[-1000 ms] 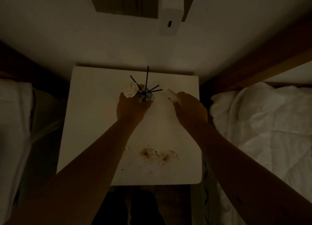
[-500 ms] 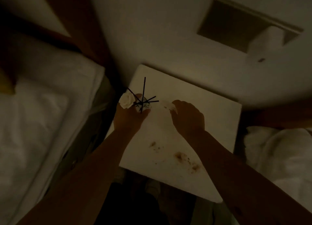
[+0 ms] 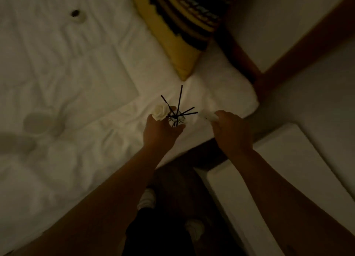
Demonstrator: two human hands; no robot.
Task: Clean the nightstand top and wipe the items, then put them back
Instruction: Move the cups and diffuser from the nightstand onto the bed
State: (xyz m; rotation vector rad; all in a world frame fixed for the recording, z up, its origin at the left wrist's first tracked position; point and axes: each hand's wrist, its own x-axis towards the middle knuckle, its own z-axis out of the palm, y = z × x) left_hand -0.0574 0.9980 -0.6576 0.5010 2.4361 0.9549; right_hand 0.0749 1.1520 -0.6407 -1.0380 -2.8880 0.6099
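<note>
- Dim bedroom seen from above, looking down past two bare forearms.
- Left hand point(image 3: 163, 134) curled round a small glass diffuser bottle point(image 3: 176, 119), held above the near edge of a white bed point(image 3: 67, 82).
- Thin black reed sticks point(image 3: 179, 102) fanning up and out of the bottle's neck.
- White fabric rose point(image 3: 159, 111) just left of the bottle, touching the left hand's fingers; whether fixed to the bottle or only held alongside, cannot tell.
- Right hand point(image 3: 229, 129) right of the bottle and apart from the left hand, fingers closed on a crumpled white wipe point(image 3: 208, 116).
- Wipe pointing toward the bottle, close to the reed tips; touching or not, cannot tell.
- White nightstand top point(image 3: 288, 159) right of the bed and below the right forearm, only partly in view.
- Yellow and dark patterned cushion point(image 3: 178, 25) on the bed, beyond the bottle, one corner pointing toward it.
- White round cup-like item point(image 3: 41, 123) lying on the bed well to the left of the bottle, blurred.
- Small white item with a dark centre point(image 3: 76, 15) far up the bed, to the left of the cushion; too small to identify.
- Wooden bed frame point(image 3: 288, 44) running diagonally right of the cushion, against a pale wall.
- Feet in light shoes point(image 3: 147, 199) on dark floor, between the bed and the nightstand.
</note>
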